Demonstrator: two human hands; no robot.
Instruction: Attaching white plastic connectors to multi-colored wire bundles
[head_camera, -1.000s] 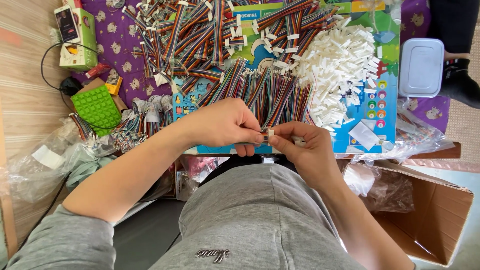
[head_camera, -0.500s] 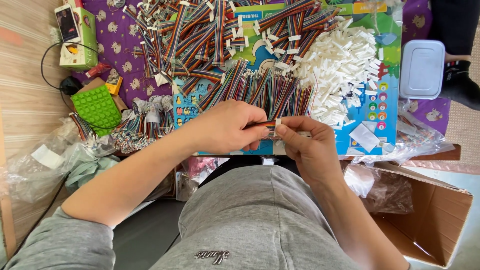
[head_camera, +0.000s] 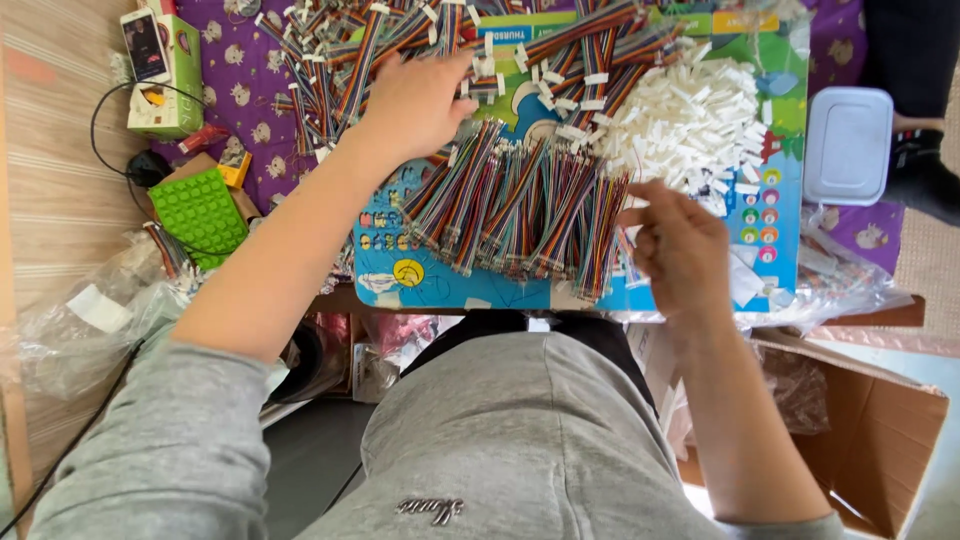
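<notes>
Head view: my left hand (head_camera: 418, 100) lies palm-down, fingers spread, on the loose ribbon cables (head_camera: 340, 60) at the far side of the worktop. My right hand (head_camera: 680, 245) hovers just beside the sorted cable row (head_camera: 520, 205) on the blue board (head_camera: 400, 275), fingers loosely curled; whether they pinch anything I cannot tell. White connectors (head_camera: 690, 120) are piled beyond it.

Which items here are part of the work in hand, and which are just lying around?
In use:
left hand
right hand
loose rainbow cables
sorted cable row
white connector pile

Lying about:
green block
phone
white lidded tub
cardboard box
</notes>
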